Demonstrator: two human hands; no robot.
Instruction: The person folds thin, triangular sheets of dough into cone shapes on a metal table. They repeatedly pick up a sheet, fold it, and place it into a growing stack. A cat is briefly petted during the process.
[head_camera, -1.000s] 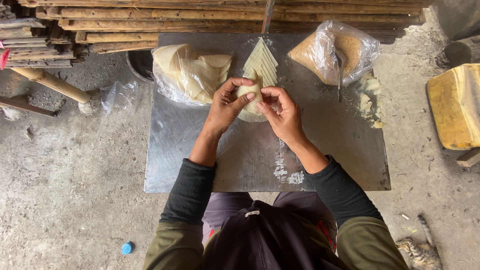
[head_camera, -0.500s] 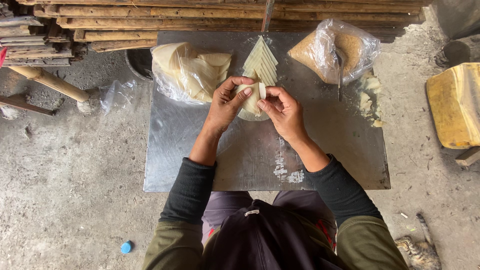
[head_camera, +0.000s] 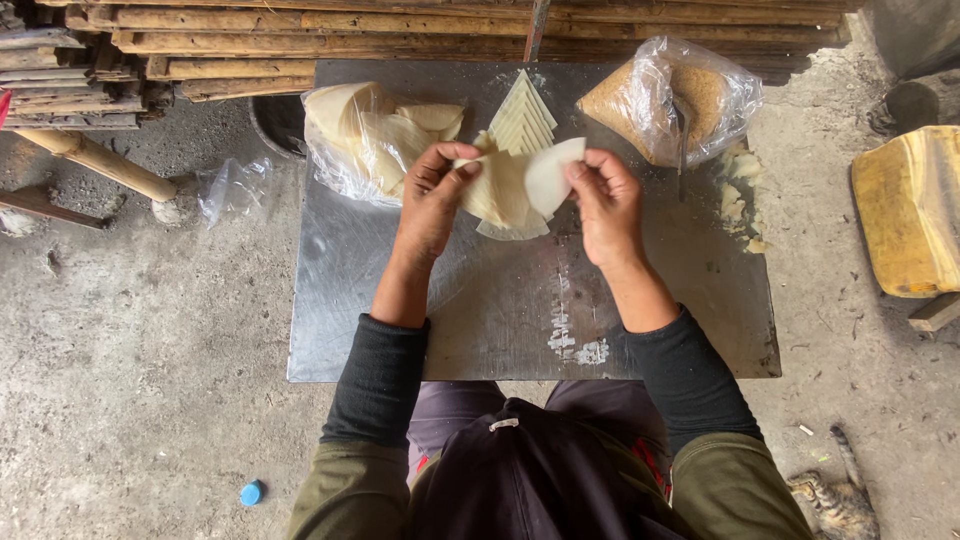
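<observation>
A thin, pale, rounded sheet of dough (head_camera: 553, 175) is peeling off a fan-shaped stack of cream wrappers (head_camera: 500, 195), held above the grey metal surface (head_camera: 520, 300). The right hand (head_camera: 603, 205) is pinching the sheet's edge; the left hand (head_camera: 432, 195) is gripping the stack. Just behind are lying a triangular pile of folded wrappers (head_camera: 524, 115) and two clear plastic bags.

Wrappers (head_camera: 505, 190) cream, sheet (head_camera: 550, 175) off-white. Table (head_camera: 520, 310) grey steel; filling (head_camera: 690, 95) brown, far right. Block (head_camera: 905, 210) yellow; cap (head_camera: 251, 492) blue.
</observation>
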